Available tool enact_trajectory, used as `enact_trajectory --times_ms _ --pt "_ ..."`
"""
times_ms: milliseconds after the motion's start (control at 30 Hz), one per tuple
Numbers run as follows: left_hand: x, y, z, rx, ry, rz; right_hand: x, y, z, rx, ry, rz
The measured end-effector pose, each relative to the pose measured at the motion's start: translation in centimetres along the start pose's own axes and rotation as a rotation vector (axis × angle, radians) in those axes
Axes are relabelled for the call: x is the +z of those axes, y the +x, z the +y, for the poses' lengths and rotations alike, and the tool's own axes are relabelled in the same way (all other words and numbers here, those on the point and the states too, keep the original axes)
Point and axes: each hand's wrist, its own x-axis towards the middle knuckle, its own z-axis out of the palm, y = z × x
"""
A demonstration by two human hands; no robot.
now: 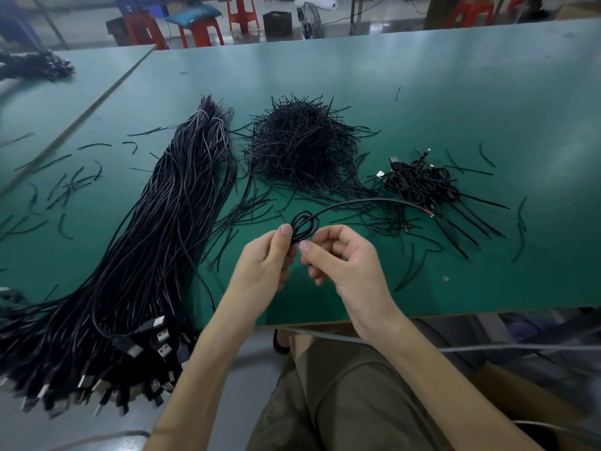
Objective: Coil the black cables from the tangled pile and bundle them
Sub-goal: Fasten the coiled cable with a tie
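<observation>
Both hands hold one black cable (304,224) above the green table (422,92), near its front edge. Small loops of it stand between my fingers. My left hand (266,263) pinches the loops with thumb and fingers. My right hand (341,260) grips the same coil from the right. The cable's free end arcs right to bare red-tipped wires (429,211). A long thick bundle of black USB cables (156,242) lies on the left, its plugs hanging over the table edge. Several coiled cables (419,180) lie heaped on the right.
A round pile of short black ties (302,144) sits behind my hands, with loose ties scattered across the table. Red stools (201,30), a fan (310,19) and a black bin (276,22) stand on the floor beyond the far edge. Another cable heap (35,65) lies far left.
</observation>
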Motion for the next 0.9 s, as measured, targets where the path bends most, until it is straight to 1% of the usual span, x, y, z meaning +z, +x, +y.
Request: enact_trajectory --times_ms 67,133,233,267,300,367,433,500,567,633,733,800,900 --pt "-0.2 -0.2 0.2 -0.017 -0.05 -0.021 -0.1 0.1 -0.1 0.014 0.016 -0.048" --pt "-0.4 -0.4 0.5 -0.032 -0.112 -0.063 -0.4 0.4 -0.4 0.023 0.036 -0.132" --pt "-1.0 -0.9 0.8 -0.056 -0.189 -0.197 -1.2 0.9 -1.4 0.015 0.038 -0.372" --pt "-1.2 -1.0 0.9 -0.06 -0.195 -0.245 -1.4 1.0 -1.8 0.016 0.007 -0.437" --pt "-1.5 -1.2 1.0 -0.061 -0.191 -0.278 -1.6 1.1 -2.0 0.016 -0.045 -0.467" --pt "-1.9 -1.4 1.1 -0.054 -0.168 -0.286 -1.8 1.1 -2.4 0.005 -0.166 -0.432" --pt "-1.9 -1.5 1.2 -0.032 -0.139 -0.255 -1.8 1.0 -2.5 -0.04 -0.275 -0.345" --pt "-1.5 -1.7 1.3 -0.007 -0.12 -0.229 -1.6 0.6 -2.3 -0.165 -0.438 -0.247" --pt "-1.2 -1.8 1.3 0.02 -0.109 -0.214 -1.2 0.1 -1.9 -0.331 -0.598 -0.136" --pt "-1.0 -1.8 1.4 0.034 -0.124 -0.208 -0.9 -0.3 -1.7 -0.434 -0.625 -0.088" --pt "-1.2 -1.7 1.6 0.026 -0.146 -0.213 -0.7 -0.3 -1.9 -0.502 -0.647 -0.093" --pt "-1.4 -1.6 1.6 0.025 -0.152 -0.217 -0.7 -0.1 -2.2 -0.492 -0.647 -0.116" --pt "-1.6 -1.5 1.3 0.001 -0.202 -0.221 -0.7 -0.1 -2.6 -0.389 -0.556 -0.115"
